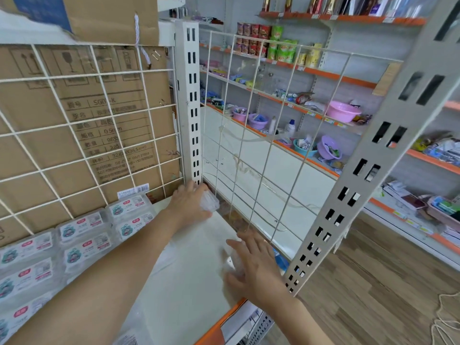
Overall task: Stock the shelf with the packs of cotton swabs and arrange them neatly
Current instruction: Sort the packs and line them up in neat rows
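The left hand (190,202) grips a clear pack (210,202) in the back corner of the shelf (189,275), beside the upright post (189,108). The right hand (256,262), well apart, lies spread over a second pack (234,263) near the front; whether it grips is unclear. Each should probably go label-up, flush against the stacked packs (82,235) on the left.

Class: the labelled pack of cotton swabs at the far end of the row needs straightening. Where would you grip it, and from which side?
Probably the pack by its right edge, fingers on top, thumb beneath, coming from the bare shelf side. Neighbouring packs crowd its left and the wire grid stands behind, so only that side looks free.
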### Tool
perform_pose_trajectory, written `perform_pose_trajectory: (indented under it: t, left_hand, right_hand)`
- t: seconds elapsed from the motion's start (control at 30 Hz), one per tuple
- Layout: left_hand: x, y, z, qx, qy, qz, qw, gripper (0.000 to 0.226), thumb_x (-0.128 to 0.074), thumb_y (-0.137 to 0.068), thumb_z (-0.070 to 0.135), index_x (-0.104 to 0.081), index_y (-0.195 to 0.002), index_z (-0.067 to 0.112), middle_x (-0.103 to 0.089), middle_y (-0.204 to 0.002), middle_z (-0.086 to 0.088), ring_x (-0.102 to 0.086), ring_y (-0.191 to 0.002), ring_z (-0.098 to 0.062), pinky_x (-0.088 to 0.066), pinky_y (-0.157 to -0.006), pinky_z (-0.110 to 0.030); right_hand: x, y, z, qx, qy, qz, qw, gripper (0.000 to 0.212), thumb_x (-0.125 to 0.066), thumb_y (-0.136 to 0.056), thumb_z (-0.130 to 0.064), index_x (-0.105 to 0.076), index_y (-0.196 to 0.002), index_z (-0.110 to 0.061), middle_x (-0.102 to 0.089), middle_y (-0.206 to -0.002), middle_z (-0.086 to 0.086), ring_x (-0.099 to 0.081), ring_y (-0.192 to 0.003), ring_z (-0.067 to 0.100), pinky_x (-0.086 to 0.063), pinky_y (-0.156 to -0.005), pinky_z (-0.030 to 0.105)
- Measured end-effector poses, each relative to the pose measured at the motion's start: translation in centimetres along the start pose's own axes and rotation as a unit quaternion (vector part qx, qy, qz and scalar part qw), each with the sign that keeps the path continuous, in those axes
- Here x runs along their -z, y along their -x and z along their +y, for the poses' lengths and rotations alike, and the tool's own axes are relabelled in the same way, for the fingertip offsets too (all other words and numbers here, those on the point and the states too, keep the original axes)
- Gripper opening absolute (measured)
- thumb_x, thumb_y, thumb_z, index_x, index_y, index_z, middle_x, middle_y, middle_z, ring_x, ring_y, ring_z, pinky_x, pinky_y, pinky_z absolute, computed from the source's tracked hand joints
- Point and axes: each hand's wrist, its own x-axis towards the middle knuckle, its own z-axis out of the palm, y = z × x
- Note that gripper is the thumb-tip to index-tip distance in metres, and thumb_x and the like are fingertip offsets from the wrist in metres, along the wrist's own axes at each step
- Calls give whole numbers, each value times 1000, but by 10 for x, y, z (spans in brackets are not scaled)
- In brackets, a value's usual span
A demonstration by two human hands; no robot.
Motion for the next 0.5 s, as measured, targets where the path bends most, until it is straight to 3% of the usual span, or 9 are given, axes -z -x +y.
perform_pose_trajectory:
  t: [0.1,0.2,0.27,0.37,0.43,0.5]
  left_hand:
    - [9,6,2,37,22,-20,999,83,-60,-71,60,-31,-141,25,-41,-138,-9,-38,-123,-33,-29,-102,-39]
    - [32,23,6,84,224,-14,971,89,-53,-63,65,-34,-141,28,-43,-139,-6,-40,-126,-27,-33,-99,-34]
    - [45,42,7,94,436,-7,895,74,-57,-78,56,-37,-142,26,-48,-135,-3,-48,-118,-21,-38,-92,-31]
    - [59,76,5,112,685,-20,720,57,-53,-84,43,-47,-131,11,-69,-100,-5,-61,-87,-18,-48,-75,-27]
    - [64,96,-2,102,773,-21,626,67,-67,-72,50,-51,-125,12,-70,-103,-11,-65,-89,-24,-54,-75,-31]
    - [69,114,-6,94,812,-19,575,85,-77,-59,53,-50,-128,11,-64,-119,-17,-63,-104,-31,-56,-81,-37]
  right_hand:
    - [7,-2,-2,-29,-151,-8,988,58,-50,-72,-53,-49,-126,-33,-45,-134,-6,-41,-126,21,-29,-104,31]
    - [29,-12,-18,-103,-360,30,927,50,-59,-71,-56,-53,-118,-39,-49,-126,-19,-44,-119,-3,-34,-96,13]
    - [39,-23,-27,-162,-489,33,857,49,-66,-70,-47,-56,-115,-31,-59,-113,-13,-55,-100,-6,-43,-78,12]
    - [47,-40,-38,-238,-672,16,701,42,-71,-68,-39,-61,-99,-12,-64,-89,4,-62,-77,16,-48,-62,28]
    - [49,-46,-44,-269,-761,-10,590,34,-70,-71,-37,-63,-89,-9,-63,-82,12,-61,-73,23,-47,-64,35]
    - [47,-51,-48,-289,-809,-44,511,43,-59,-77,-45,-63,-95,-6,-65,-91,18,-62,-82,29,-46,-75,41]
